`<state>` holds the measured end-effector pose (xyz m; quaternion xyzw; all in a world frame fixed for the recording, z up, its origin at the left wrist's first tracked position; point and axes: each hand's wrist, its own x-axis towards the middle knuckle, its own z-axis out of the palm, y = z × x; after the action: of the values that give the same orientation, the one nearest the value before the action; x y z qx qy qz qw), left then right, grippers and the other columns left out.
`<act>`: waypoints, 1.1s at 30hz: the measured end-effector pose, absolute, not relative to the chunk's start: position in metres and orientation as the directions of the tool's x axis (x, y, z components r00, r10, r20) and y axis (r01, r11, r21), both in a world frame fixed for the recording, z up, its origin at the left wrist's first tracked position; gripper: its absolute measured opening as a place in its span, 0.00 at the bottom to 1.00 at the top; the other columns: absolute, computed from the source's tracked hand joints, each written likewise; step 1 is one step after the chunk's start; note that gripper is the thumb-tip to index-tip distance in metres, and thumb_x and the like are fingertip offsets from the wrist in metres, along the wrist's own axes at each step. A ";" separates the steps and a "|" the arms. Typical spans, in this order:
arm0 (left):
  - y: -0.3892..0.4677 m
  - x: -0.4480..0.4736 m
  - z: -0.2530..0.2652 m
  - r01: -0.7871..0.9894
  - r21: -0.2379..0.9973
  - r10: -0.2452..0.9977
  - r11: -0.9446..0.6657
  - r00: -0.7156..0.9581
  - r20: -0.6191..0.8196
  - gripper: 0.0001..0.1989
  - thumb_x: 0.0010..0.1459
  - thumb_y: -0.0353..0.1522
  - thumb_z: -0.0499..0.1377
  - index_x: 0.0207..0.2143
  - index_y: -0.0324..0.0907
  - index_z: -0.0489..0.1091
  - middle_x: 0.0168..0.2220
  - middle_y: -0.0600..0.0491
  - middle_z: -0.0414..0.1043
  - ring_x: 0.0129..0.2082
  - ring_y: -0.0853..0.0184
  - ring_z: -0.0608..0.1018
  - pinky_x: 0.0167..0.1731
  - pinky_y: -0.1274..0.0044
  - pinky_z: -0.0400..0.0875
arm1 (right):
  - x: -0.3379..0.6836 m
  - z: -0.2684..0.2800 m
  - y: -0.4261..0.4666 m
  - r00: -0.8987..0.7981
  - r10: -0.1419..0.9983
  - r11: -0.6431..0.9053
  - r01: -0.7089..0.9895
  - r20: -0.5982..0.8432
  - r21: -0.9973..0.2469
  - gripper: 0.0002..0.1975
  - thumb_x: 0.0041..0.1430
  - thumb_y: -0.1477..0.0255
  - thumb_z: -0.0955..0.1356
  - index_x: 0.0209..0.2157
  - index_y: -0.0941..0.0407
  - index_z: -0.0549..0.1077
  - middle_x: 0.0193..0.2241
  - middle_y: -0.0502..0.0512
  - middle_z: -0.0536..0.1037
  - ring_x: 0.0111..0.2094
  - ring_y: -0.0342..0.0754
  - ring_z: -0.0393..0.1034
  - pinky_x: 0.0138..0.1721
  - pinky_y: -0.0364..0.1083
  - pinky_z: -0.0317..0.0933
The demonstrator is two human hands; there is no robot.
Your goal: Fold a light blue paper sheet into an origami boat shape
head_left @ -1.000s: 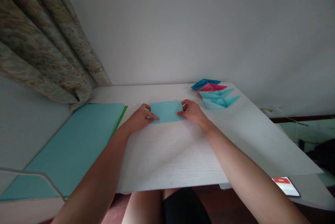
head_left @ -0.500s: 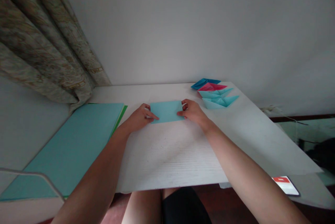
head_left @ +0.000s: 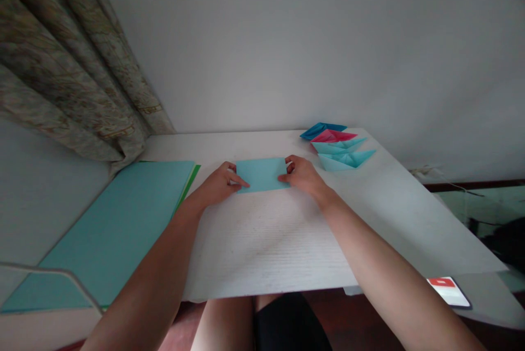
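Observation:
A light blue sheet of paper (head_left: 262, 174), rectangular in outline, is between my two hands over the middle of the white table (head_left: 266, 247). My left hand (head_left: 225, 180) grips its left edge, one finger stretched across the lower left corner. On the opposite side my right hand (head_left: 302, 175) pinches the right edge, thumb on the upper face and fingers curled at the far corner. Whether the sheet rests fully on the table I cannot tell. The fingertips under the paper are hidden.
Several folded paper boats stand at the back right: a dark blue boat (head_left: 322, 130), a pink boat (head_left: 333, 136) and light blue boats (head_left: 346, 160). Large coloured sheets (head_left: 110, 225) lie stacked at the left, near a curtain (head_left: 82, 66). A phone (head_left: 449, 291) lies at the front right.

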<state>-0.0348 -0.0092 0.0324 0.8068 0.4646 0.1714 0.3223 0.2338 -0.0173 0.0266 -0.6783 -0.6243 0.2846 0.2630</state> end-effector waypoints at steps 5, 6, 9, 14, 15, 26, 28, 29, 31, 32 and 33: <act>-0.009 -0.037 0.028 0.612 0.698 0.853 -0.372 0.522 -0.003 0.08 0.54 0.33 0.62 0.35 0.43 0.80 0.49 0.49 0.65 0.26 0.74 0.69 0.36 0.76 0.70 | 0.232 0.032 -0.020 0.053 0.998 -0.060 0.783 -0.030 -0.619 0.19 0.41 0.74 0.77 0.36 0.56 0.71 0.25 0.48 0.75 0.24 0.42 0.69 0.24 0.40 0.56; -0.009 -0.037 0.028 0.610 0.700 0.853 -0.371 0.522 -0.002 0.08 0.54 0.33 0.62 0.35 0.43 0.80 0.49 0.49 0.66 0.26 0.74 0.69 0.37 0.75 0.70 | 0.231 0.034 -0.020 0.048 0.999 -0.054 0.792 -0.027 -0.608 0.19 0.41 0.74 0.77 0.37 0.56 0.71 0.25 0.49 0.75 0.24 0.42 0.69 0.24 0.40 0.56; -0.010 -0.036 0.029 0.618 0.700 0.859 -0.359 0.513 -0.012 0.09 0.52 0.34 0.62 0.36 0.42 0.79 0.48 0.48 0.67 0.28 0.72 0.69 0.39 0.74 0.71 | 0.231 0.037 -0.023 0.032 0.999 -0.042 0.815 -0.027 -0.579 0.19 0.43 0.72 0.77 0.38 0.56 0.72 0.27 0.50 0.76 0.26 0.43 0.70 0.26 0.41 0.57; -0.013 -0.034 0.031 0.663 0.660 0.882 -0.353 0.470 -0.001 0.08 0.51 0.31 0.63 0.35 0.43 0.80 0.51 0.48 0.63 0.33 0.70 0.71 0.46 0.71 0.70 | 0.233 0.039 -0.024 0.036 0.999 -0.032 0.873 -0.003 -0.488 0.34 0.42 0.66 0.78 0.51 0.56 0.69 0.33 0.54 0.77 0.32 0.47 0.72 0.30 0.43 0.60; -0.013 -0.034 0.032 0.671 0.640 0.882 -0.375 0.471 0.023 0.07 0.51 0.30 0.63 0.34 0.44 0.79 0.53 0.47 0.62 0.36 0.68 0.72 0.49 0.69 0.68 | 0.234 0.039 -0.024 0.040 0.999 -0.030 0.881 0.011 -0.473 0.38 0.41 0.65 0.78 0.54 0.56 0.66 0.34 0.56 0.77 0.34 0.49 0.72 0.32 0.43 0.60; -0.021 -0.028 0.030 0.644 0.416 0.686 -0.642 0.725 -0.064 0.45 0.45 0.11 0.45 0.58 0.61 0.64 0.66 0.61 0.52 0.69 0.53 0.33 0.55 0.38 0.29 | 0.234 0.036 -0.026 0.037 0.998 -0.017 0.914 0.041 -0.405 0.45 0.43 0.62 0.77 0.61 0.57 0.59 0.41 0.60 0.73 0.42 0.54 0.71 0.43 0.48 0.63; -0.022 -0.027 0.030 0.648 0.438 0.672 -0.623 0.730 -0.124 0.49 0.42 0.11 0.44 0.60 0.62 0.59 0.66 0.61 0.52 0.69 0.52 0.34 0.53 0.36 0.28 | 0.234 0.037 -0.027 0.033 0.999 -0.016 0.914 0.034 -0.405 0.44 0.44 0.62 0.77 0.61 0.57 0.59 0.42 0.61 0.73 0.42 0.54 0.71 0.43 0.49 0.63; -0.022 -0.027 0.031 0.648 0.449 0.670 -0.615 0.730 -0.136 0.49 0.41 0.11 0.44 0.61 0.62 0.58 0.67 0.61 0.51 0.69 0.52 0.36 0.52 0.35 0.29 | 0.233 0.038 -0.027 0.034 0.999 -0.019 0.915 0.030 -0.404 0.44 0.44 0.62 0.77 0.61 0.57 0.59 0.43 0.62 0.72 0.42 0.54 0.71 0.43 0.49 0.63; -0.021 -0.027 0.031 0.640 0.474 0.667 -0.605 0.732 -0.137 0.48 0.43 0.11 0.44 0.60 0.63 0.58 0.67 0.60 0.50 0.69 0.52 0.39 0.52 0.35 0.30 | 0.231 0.041 -0.030 0.028 0.999 -0.009 0.922 0.042 -0.388 0.42 0.46 0.63 0.76 0.60 0.57 0.61 0.45 0.64 0.70 0.42 0.55 0.71 0.43 0.50 0.64; -0.020 -0.027 0.030 0.634 0.484 0.666 -0.603 0.734 -0.131 0.47 0.45 0.12 0.44 0.60 0.64 0.59 0.66 0.60 0.51 0.69 0.52 0.41 0.52 0.35 0.30 | 0.229 0.043 -0.031 0.000 0.998 0.024 0.929 0.065 -0.369 0.39 0.47 0.65 0.76 0.59 0.58 0.63 0.47 0.64 0.69 0.43 0.56 0.71 0.44 0.50 0.64; -0.019 -0.028 0.030 0.630 0.490 0.666 -0.603 0.735 -0.125 0.46 0.47 0.12 0.44 0.60 0.64 0.59 0.66 0.60 0.51 0.69 0.53 0.42 0.52 0.35 0.31 | 0.226 0.045 -0.034 -0.051 0.994 0.081 0.938 0.096 -0.339 0.36 0.48 0.67 0.75 0.58 0.58 0.64 0.48 0.65 0.68 0.45 0.57 0.70 0.46 0.51 0.64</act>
<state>-0.0275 -0.0194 0.0302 0.8945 0.3621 0.0350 0.2598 0.2262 -0.0336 0.0450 -0.6717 -0.7189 0.0923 0.1532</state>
